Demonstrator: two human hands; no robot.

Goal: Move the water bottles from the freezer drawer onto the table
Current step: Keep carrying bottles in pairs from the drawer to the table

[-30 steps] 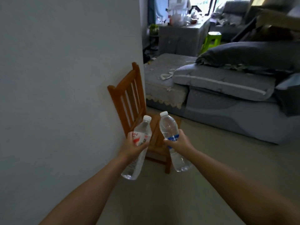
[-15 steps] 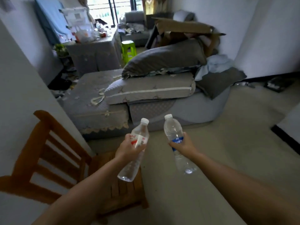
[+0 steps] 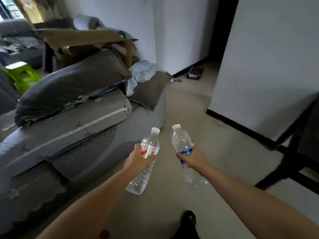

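I carry two clear plastic water bottles with white caps in front of me, above the floor. My left hand (image 3: 138,158) grips the bottle with the red and white label (image 3: 148,149) around its middle; it tilts to the right. My right hand (image 3: 193,156) grips the bottle with the blue label (image 3: 183,142), which leans slightly left. The two bottles are apart, side by side. No freezer drawer is in view. A dark piece of furniture (image 3: 296,149) stands at the right edge, perhaps a table or chair.
A grey sofa (image 3: 82,128) piled with cushions and bedding fills the left. A white wall corner (image 3: 262,66) with a dark baseboard stands right of centre, a dark doorway behind it. Beige floor runs ahead between them. A green stool (image 3: 20,73) sits far left. My dark shoe (image 3: 189,219) shows below.
The view has swung to the right: the wooden chair and left wall are gone, the white wall corner and dark furniture have come in. Both hands keep hold of their bottles.
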